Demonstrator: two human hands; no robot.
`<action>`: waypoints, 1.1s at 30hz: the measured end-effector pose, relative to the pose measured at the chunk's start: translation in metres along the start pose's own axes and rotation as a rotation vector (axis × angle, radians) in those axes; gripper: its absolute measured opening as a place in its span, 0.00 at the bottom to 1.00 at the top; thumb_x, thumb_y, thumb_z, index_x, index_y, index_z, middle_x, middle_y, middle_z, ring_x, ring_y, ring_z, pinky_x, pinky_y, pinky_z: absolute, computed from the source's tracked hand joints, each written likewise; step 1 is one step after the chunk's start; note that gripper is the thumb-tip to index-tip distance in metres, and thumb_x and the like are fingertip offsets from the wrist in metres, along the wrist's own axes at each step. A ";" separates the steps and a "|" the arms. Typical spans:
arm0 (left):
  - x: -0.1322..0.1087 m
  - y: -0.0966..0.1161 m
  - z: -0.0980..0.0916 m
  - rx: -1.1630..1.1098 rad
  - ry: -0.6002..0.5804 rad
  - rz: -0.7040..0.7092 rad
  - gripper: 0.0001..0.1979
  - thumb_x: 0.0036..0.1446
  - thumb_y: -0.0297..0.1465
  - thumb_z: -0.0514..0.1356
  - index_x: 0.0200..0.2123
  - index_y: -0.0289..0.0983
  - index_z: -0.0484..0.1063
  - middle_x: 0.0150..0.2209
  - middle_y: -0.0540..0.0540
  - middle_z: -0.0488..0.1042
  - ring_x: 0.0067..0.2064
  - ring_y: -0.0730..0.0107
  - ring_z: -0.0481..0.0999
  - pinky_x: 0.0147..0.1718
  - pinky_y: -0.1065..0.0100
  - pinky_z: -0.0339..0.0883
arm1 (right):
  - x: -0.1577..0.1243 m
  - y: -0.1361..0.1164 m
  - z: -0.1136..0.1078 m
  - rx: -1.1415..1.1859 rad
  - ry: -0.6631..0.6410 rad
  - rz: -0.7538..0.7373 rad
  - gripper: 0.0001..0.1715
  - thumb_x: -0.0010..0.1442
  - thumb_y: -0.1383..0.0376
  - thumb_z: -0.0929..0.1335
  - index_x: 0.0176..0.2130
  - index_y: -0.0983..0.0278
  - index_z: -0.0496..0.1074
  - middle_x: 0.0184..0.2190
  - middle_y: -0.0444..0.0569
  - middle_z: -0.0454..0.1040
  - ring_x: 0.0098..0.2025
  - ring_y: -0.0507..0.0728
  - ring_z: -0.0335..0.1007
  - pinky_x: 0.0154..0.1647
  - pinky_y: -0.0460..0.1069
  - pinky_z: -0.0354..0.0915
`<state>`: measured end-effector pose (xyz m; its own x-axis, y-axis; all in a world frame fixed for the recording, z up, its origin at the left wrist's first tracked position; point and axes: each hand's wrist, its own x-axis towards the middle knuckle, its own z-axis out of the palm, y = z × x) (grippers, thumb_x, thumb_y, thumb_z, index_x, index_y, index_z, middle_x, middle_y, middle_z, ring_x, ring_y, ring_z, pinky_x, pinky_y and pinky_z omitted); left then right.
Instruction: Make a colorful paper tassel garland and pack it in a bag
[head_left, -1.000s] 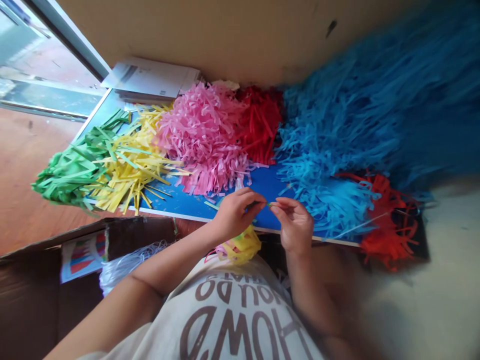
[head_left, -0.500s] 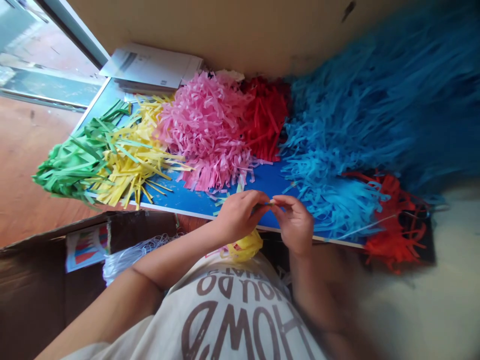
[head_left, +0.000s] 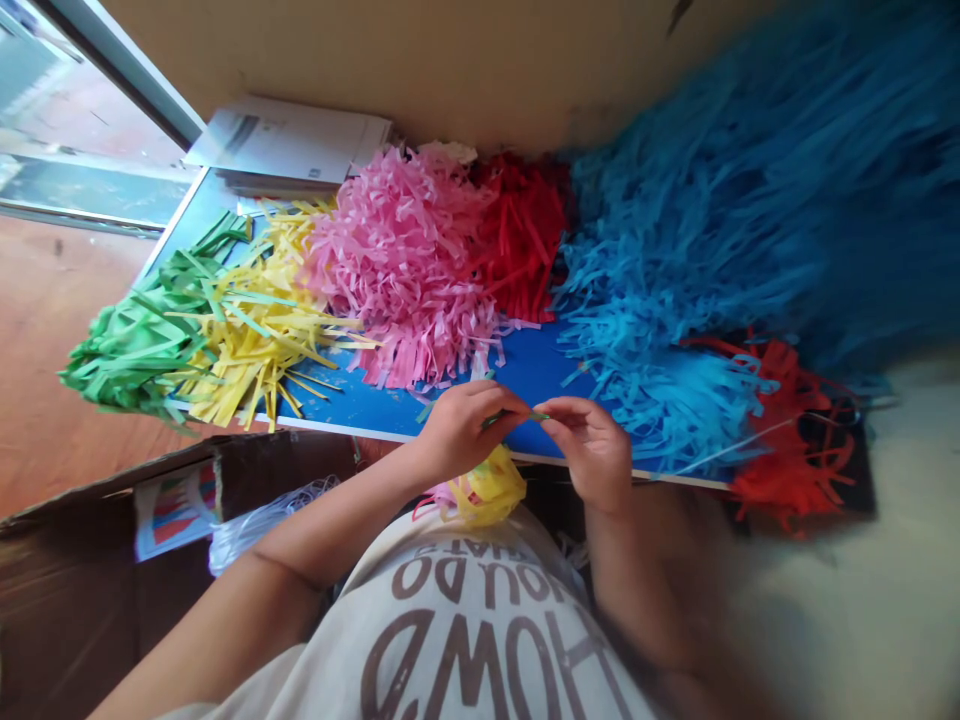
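Observation:
My left hand and my right hand meet fingertip to fingertip over the front edge of the blue table. Pinched between them is a thin green strip, with a bit of green also showing inside the left fingers. Just below my hands, a yellow bunch of strips rests against my shirt, with some pink beside it. Behind my hands lies a heap of pink strips. To the right of my right hand spreads a large pile of light-blue strips.
Green strips and yellow strips hang over the table's left front. Dark red strips lie at the back, orange-red strips at the right end. White boxes or papers are stacked far left. A cardboard box holds white cord.
My hands have drawn slightly apart, the left shifting a little to the left. More of the green strip shows between the fingertips. The view has shifted slightly.

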<state>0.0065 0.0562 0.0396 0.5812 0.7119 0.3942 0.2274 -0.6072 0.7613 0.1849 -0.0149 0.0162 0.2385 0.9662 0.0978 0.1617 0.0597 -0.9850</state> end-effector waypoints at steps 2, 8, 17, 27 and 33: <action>0.002 0.001 0.000 0.005 -0.020 0.017 0.06 0.67 0.29 0.58 0.40 0.36 0.75 0.35 0.45 0.80 0.36 0.71 0.79 0.36 0.72 0.71 | 0.001 -0.002 -0.003 -0.071 0.004 -0.047 0.04 0.62 0.60 0.72 0.38 0.57 0.78 0.36 0.45 0.82 0.38 0.55 0.79 0.41 0.50 0.75; 0.006 0.005 0.000 0.106 -0.079 0.016 0.08 0.67 0.31 0.57 0.40 0.37 0.76 0.35 0.44 0.79 0.37 0.70 0.79 0.37 0.71 0.71 | -0.001 -0.006 -0.008 -0.232 0.037 -0.139 0.06 0.64 0.60 0.71 0.36 0.56 0.80 0.36 0.46 0.82 0.39 0.57 0.79 0.42 0.52 0.75; 0.008 0.008 0.025 0.162 0.064 0.202 0.08 0.67 0.31 0.59 0.38 0.38 0.79 0.35 0.44 0.81 0.36 0.72 0.80 0.37 0.73 0.71 | -0.013 -0.005 -0.019 -0.235 0.178 -0.107 0.05 0.62 0.60 0.72 0.36 0.56 0.80 0.35 0.45 0.82 0.38 0.56 0.79 0.41 0.50 0.75; 0.020 0.013 0.046 0.245 0.058 0.308 0.05 0.65 0.29 0.61 0.39 0.39 0.79 0.34 0.46 0.82 0.34 0.73 0.80 0.35 0.73 0.72 | -0.019 -0.006 -0.038 -0.216 0.226 -0.093 0.06 0.63 0.62 0.71 0.35 0.56 0.80 0.34 0.45 0.82 0.37 0.56 0.79 0.39 0.50 0.75; 0.024 0.018 0.049 0.275 -0.069 0.273 0.07 0.66 0.32 0.60 0.35 0.37 0.75 0.31 0.46 0.80 0.31 0.70 0.80 0.31 0.72 0.72 | -0.023 -0.008 -0.045 -0.275 0.163 -0.202 0.07 0.65 0.63 0.69 0.37 0.56 0.80 0.36 0.45 0.82 0.39 0.54 0.79 0.43 0.49 0.75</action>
<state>0.0632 0.0452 0.0371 0.6984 0.4915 0.5202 0.2525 -0.8494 0.4635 0.2216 -0.0489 0.0287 0.3210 0.8881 0.3289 0.4670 0.1536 -0.8708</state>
